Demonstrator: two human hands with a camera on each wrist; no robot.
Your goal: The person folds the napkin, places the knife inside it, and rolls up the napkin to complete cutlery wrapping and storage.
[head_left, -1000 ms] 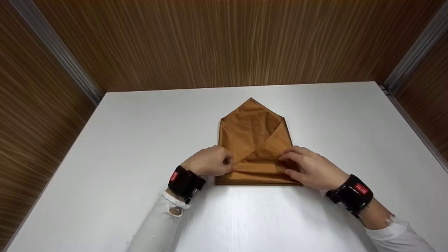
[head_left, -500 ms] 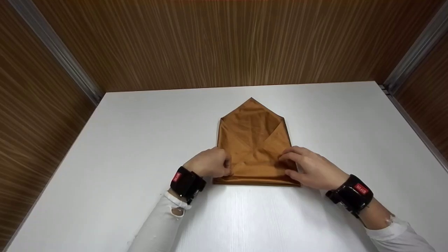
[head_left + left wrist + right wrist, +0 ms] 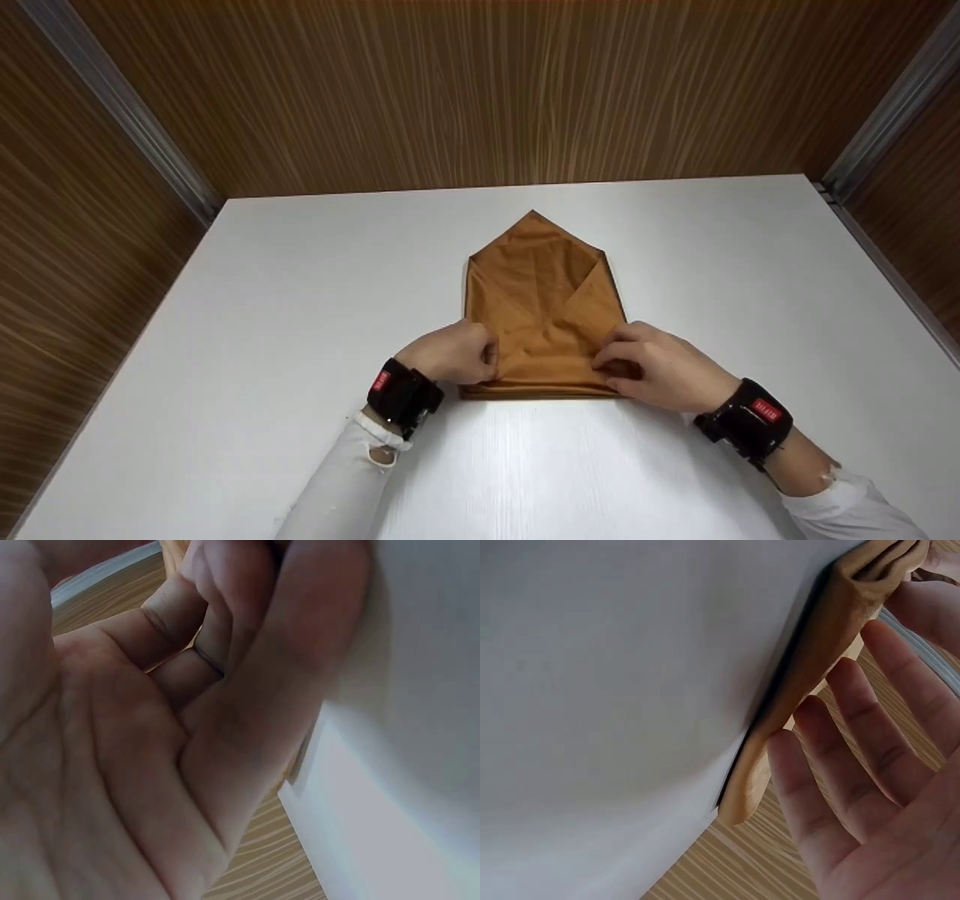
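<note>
Two hands pinch brown cloth (image 3: 544, 315) near edge | fingers (image 3: 487, 352) curled | white table (image 3: 262, 315) beneath

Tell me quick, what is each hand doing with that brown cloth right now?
Left hand: fingers curled, pinching the near left edge of the brown cloth.
Right hand: gripping the cloth's near right edge, fingers on top.
</note>
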